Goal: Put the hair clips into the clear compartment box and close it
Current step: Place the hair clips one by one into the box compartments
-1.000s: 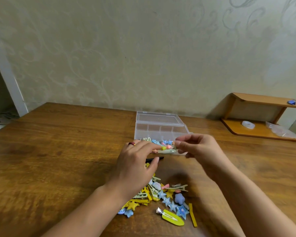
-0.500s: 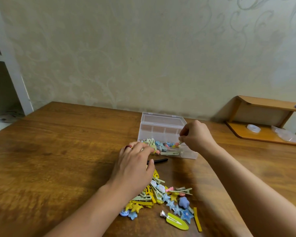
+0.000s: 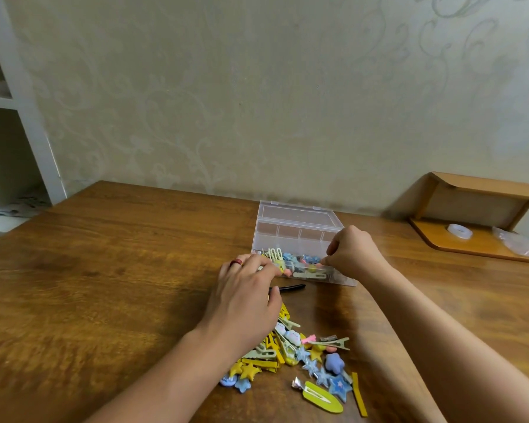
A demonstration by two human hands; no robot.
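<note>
The clear compartment box (image 3: 297, 232) stands open on the wooden table (image 3: 104, 285), its lid laid back toward the wall. Its near row holds several coloured hair clips (image 3: 300, 264). My right hand (image 3: 356, 254) hovers over the box's near right part, fingers curled, its fingertips pinching a hair clip (image 3: 319, 265) inside that row. My left hand (image 3: 245, 296), wearing a red ring, rests its fingers on the box's near left corner. A pile of loose hair clips (image 3: 306, 352) lies on the table in front of the box, partly hidden by my left wrist.
A black clip (image 3: 290, 287) lies just before the box. A yellow snap clip (image 3: 321, 399) lies nearest me. At the right stands a small wooden shelf (image 3: 477, 190) with a tape roll (image 3: 459, 231) and a plastic bag (image 3: 519, 244). White shelving (image 3: 28, 123) stands left.
My right hand carried a clip from between both hands to the box and lowered its fingertips into the near row. My left hand let go of that clip and settled at the box's front corner.
</note>
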